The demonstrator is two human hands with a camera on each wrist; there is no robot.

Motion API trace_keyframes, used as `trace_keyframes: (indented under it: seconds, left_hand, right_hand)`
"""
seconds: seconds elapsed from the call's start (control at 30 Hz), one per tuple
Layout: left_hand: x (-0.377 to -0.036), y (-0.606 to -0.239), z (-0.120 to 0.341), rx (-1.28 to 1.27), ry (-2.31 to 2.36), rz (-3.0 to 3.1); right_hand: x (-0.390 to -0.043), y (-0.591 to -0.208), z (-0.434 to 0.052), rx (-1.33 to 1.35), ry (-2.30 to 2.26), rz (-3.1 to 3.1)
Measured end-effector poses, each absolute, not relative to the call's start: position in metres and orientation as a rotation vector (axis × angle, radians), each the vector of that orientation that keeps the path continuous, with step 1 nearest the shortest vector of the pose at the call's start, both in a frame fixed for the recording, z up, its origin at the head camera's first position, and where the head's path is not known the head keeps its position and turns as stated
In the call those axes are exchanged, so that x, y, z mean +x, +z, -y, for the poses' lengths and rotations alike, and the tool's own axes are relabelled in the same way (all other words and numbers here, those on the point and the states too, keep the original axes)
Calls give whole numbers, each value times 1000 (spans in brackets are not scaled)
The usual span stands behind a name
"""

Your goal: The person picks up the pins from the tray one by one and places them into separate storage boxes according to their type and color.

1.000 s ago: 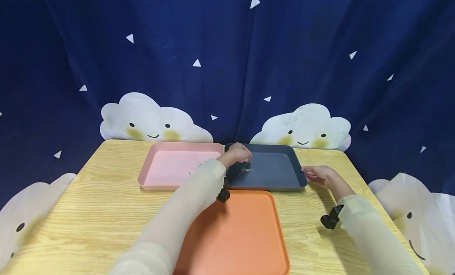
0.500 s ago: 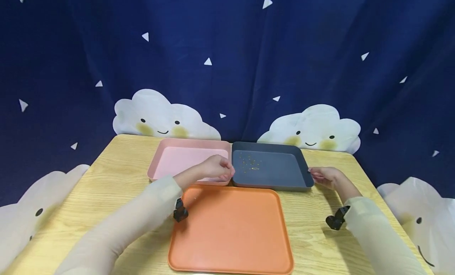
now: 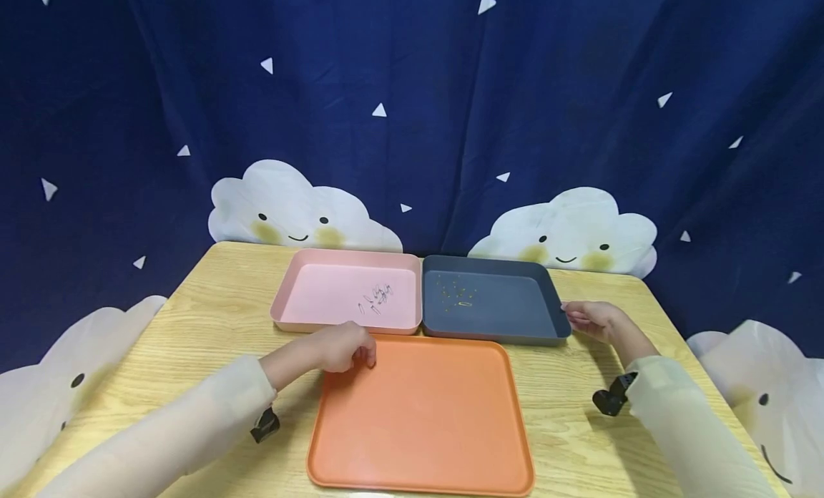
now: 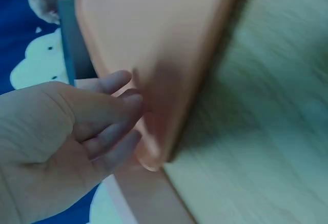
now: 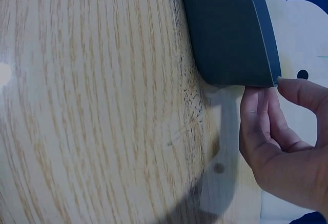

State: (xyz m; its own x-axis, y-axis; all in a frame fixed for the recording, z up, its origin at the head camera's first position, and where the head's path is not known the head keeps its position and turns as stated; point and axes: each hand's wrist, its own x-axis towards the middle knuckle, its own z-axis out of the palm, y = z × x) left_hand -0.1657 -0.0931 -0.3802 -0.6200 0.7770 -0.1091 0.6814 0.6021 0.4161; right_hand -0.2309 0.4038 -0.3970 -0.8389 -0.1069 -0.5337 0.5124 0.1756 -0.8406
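Observation:
My left hand [image 3: 344, 348] hovers over the far left corner of the orange tray [image 3: 425, 419], fingers loosely bent and pointing down. In the left wrist view its fingers [image 4: 115, 111] show nothing held, though the picture is blurred. At the right end of the dark blue tray [image 3: 515, 305], my right hand [image 3: 595, 320] pinches the rim, thumb on top and fingers against the outer wall [image 5: 236, 39]. Several silver paper clips [image 3: 380, 294] lie in the pink tray [image 3: 315, 290]. Small gold bits and a gold paper clip [image 3: 465, 304] lie in the dark blue tray's left part.
The pink and dark blue trays stand side by side at the back of the wooden table [image 3: 238, 333], the orange tray in front of them. A dark blue curtain [image 3: 412, 76] with white clouds hangs close behind the table.
My left hand has moved from over the dark blue tray, past the pink tray, left and nearer to me, over the orange tray's corner. My right hand stays at the dark blue tray's rim.

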Motion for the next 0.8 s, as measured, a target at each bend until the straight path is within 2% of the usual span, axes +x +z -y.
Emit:
trace_keyframes:
  seconds: [0.4, 0.8]
  left_hand:
    - [-169, -399, 99, 1433, 298, -2705]
    - [-159, -402, 90, 1407, 108, -2751]
  right_hand:
    - [-230, -397, -402, 399, -1699, -1992]
    - [-230, -396, -401, 416, -1714, -1983]
